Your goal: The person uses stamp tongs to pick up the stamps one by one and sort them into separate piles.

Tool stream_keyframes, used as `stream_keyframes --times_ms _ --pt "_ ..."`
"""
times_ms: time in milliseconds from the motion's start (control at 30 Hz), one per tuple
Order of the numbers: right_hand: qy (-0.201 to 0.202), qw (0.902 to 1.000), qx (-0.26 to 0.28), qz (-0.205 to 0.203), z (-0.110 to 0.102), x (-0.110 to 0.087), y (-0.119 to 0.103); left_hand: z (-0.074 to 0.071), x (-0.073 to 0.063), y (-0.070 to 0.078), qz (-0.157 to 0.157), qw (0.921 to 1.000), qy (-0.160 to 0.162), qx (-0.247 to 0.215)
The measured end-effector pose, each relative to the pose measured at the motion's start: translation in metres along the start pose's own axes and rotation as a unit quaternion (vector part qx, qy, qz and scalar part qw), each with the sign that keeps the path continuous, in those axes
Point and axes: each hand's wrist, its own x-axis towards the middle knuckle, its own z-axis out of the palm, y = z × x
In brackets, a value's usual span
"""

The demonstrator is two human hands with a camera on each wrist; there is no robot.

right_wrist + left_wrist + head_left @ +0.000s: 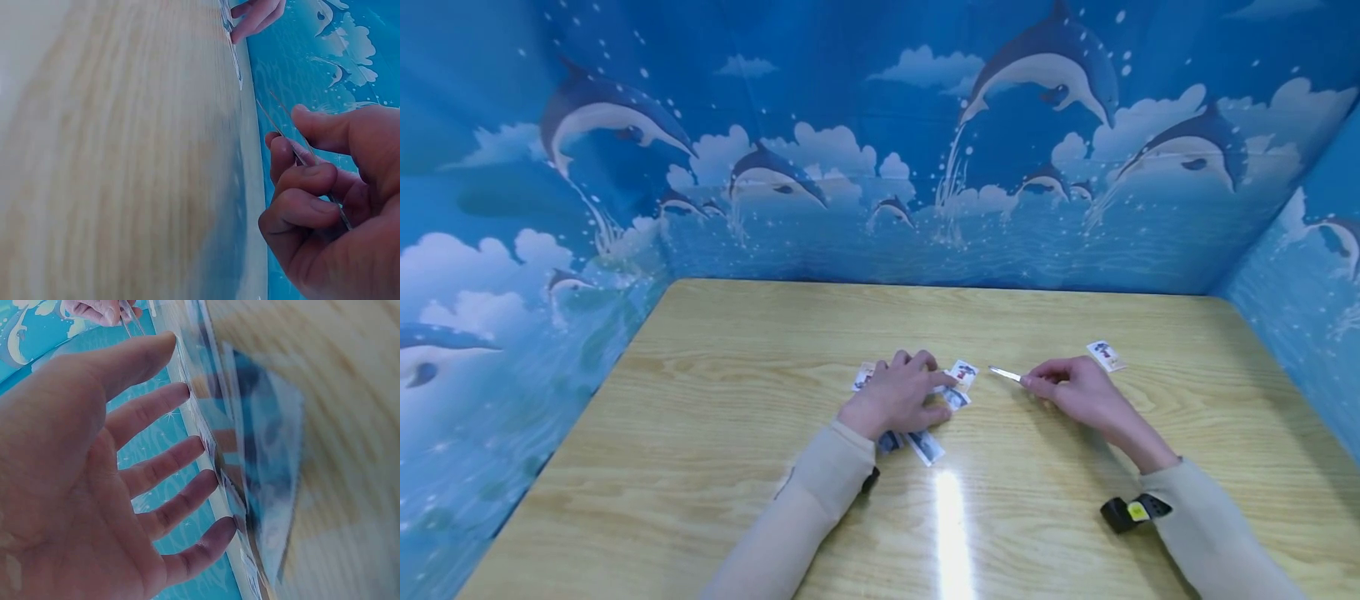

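While a pair of tweezers [1005, 373] is gripped by the thumb and curled fingers of the right hand [1078, 392], a cluster of stamps [927, 447] is partly covered by the left hand [898, 396]. The left fingers are spread apart and held nearly straight; their tips are seen at the stamps, though whether every tip is touching cannot be told. On the wood-grained table [737, 350], the stamps are scattered under and around that hand, some overlapped. A coloured stamp [964, 371] is placed near the left index fingertip. The tweezers are pointed toward it, with a gap left between; their two tips are parted. A lone stamp [1106, 356] is laid just beyond the right hand, well apart from the cluster. Pale sleeves [831, 471] are worn on both arms, and a black device [1120, 515] is strapped at the right wrist. The table is backed by a blue cloth [850, 217] printed with dolphins.
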Motion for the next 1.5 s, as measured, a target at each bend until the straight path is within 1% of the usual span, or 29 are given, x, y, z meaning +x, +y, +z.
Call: stream_keyframes --times_ms 300,633,933,1267,1500 --pt "0.000 1.0000 -0.009 -0.003 0.002 0.006 -0.006 0.001 -0.001 -0.002 0.001 1.0000 0.003 -0.008" --pt "-0.013 0.9996 -0.006 0.022 0.003 0.012 -0.008 0.001 0.000 -0.003 0.006 0.9998 0.010 -0.013" --pt "-0.025 0.9995 -0.002 0.020 0.003 0.016 -0.005 0.001 0.001 -0.003 0.007 0.9999 0.010 -0.009" --pt "-0.049 0.9984 0.026 0.015 0.003 0.022 -0.004 0.001 0.002 -0.004 0.006 1.0000 0.007 -0.001" --pt "-0.077 0.9953 0.053 0.028 0.001 0.025 -0.003 0.000 0.002 -0.003 0.005 1.0000 0.005 0.004"
